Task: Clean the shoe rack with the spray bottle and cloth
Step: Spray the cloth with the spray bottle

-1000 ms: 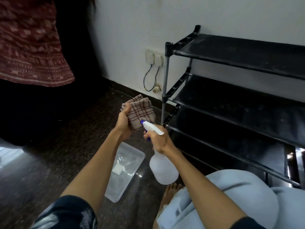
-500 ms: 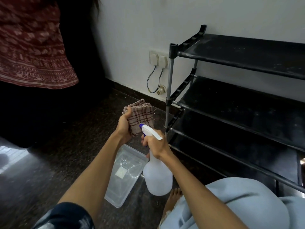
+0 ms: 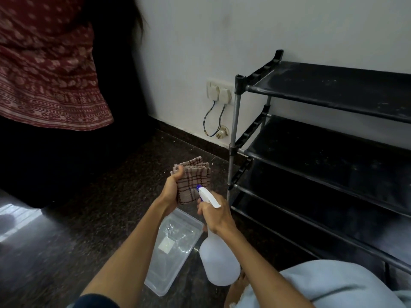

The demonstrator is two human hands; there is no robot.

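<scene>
Cloth (image 3: 193, 182) just beyond bottle nozzle (image 3: 198, 187)

Brown-and-white checked cloth (image 3: 193, 182); white bottle (image 3: 219, 261) with blue nozzle tip; black rack (image 3: 329, 138) on grey poles; clear tub (image 3: 175, 247); dark speckled floor (image 3: 66, 252); white wall (image 3: 222, 41); maroon patterned garment (image 3: 44, 63); pale blue trousers (image 3: 333, 285)

Folded checked cloth (image 3: 193, 181) in left hand (image 3: 170, 190), spray bottle (image 3: 216, 252) in right hand (image 3: 215, 214), beside black shoe rack (image 3: 322, 156).
</scene>
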